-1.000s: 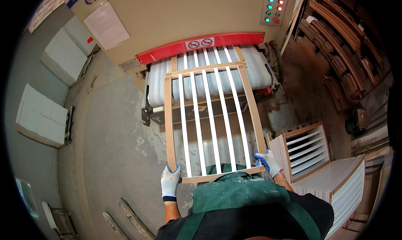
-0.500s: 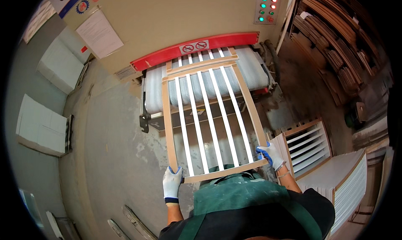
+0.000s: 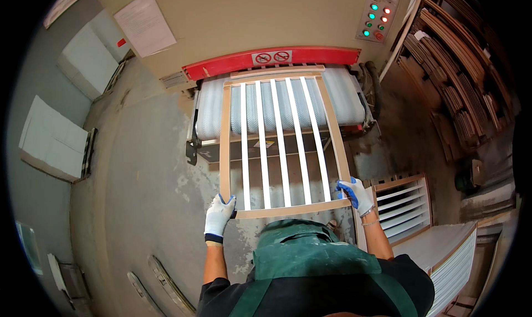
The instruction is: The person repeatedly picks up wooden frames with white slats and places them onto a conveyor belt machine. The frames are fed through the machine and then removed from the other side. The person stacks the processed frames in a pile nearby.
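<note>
A slatted frame (image 3: 224, 145), tan along its borders with several white slats, stretches from my waist to the belt of a machine. My left hand (image 3: 220, 214), in a white glove with blue fingers, is closed on its near left corner. My right hand (image 3: 356, 196), gloved alike, grips the near right corner. The frame's far end lies over the grey textured conveyor belt (image 3: 341, 104). Just beyond it, the near bar of a second frame (image 3: 277, 71) shows below the machine's red guard (image 3: 221, 63); the rest is hidden inside.
At my right stand stacks of slatted frames (image 3: 402, 206). Racks of brown strips (image 3: 457, 73) fill the far right. White stacks (image 3: 52, 137) stand along the left wall. A control panel (image 3: 378, 15) with lit buttons is on the machine, above the guard's right end.
The second frame has gone farther under the red guard. My hands have moved the held frame forward, away from my body. My view has shifted slightly left.
</note>
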{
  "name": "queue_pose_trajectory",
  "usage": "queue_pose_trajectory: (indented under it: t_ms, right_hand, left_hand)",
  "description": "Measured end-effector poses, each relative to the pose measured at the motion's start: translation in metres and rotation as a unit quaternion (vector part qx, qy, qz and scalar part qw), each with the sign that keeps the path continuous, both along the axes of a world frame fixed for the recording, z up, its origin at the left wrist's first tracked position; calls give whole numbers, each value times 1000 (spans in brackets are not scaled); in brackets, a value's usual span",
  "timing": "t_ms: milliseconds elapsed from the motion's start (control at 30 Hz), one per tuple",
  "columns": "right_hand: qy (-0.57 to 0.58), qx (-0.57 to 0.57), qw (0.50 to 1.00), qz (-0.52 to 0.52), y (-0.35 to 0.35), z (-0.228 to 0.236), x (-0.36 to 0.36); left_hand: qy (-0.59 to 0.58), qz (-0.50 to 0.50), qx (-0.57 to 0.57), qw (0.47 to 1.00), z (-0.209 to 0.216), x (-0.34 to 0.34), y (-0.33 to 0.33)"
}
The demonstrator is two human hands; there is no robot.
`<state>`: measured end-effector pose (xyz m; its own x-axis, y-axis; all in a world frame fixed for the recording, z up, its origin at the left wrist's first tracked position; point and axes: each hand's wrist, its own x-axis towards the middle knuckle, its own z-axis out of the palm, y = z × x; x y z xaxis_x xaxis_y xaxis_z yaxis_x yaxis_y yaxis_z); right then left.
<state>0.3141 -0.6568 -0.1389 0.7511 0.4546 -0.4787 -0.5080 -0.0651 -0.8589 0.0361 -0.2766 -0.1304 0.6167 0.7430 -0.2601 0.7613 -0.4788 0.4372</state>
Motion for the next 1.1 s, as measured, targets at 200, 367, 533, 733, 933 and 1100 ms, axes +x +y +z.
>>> queue_pose_trajectory:
  t_ms: [200,367,533,733,933,1100]
  right_hand:
    - [39,57,997,-16,8,-23,25]
    - [17,120,987,-108,-7,-37,21]
    - [135,168,954,-207,-74,-86,-15]
    - [274,326,870,-248,-163,-154,-95]
    - [359,366,803,-302,-240,-181,-132]
    - [132,251,906,-315,-303,-270,-150]
  left_hand:
    - [14,-17,10,1000,5,25,18]
    - [-83,11,-58,995,5,45,20]
    - [-181,82,-219,955,-26,66,48]
    - [-163,79,-195,964,-6,101,77]
    - [-337,-40,-103,935,67,189,-20]
    - [-135,-313,-331,880,46,324,-294]
